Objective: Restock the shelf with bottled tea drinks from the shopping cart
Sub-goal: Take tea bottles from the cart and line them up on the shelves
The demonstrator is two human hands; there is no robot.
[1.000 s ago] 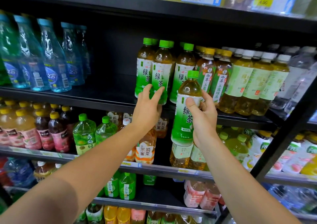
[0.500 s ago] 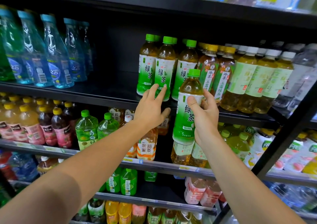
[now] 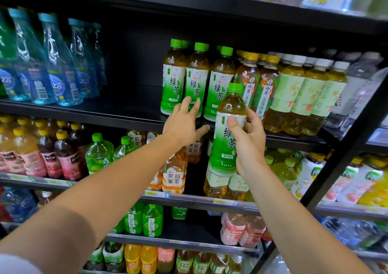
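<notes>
My right hand (image 3: 248, 143) grips a green-capped green tea bottle (image 3: 227, 131) upright, in front of the black shelf's edge (image 3: 126, 118). On that shelf stands a row of matching green tea bottles (image 3: 174, 78). My left hand (image 3: 184, 122) is open, fingers spread, its fingertips against the lower label of the middle shelved bottle (image 3: 198, 74). The shopping cart is out of view.
Blue water bottles (image 3: 60, 63) stand at the shelf's left, with a dark gap between them and the green teas. Yellow-capped and white-capped tea bottles (image 3: 294, 93) fill the right. A black upright post (image 3: 346, 147) slants at the right. Lower shelves hold assorted drinks.
My left hand has slid slightly left and down along the shelved bottles. The held bottle has dropped a little relative to the shelf, staying upright in my right hand.
</notes>
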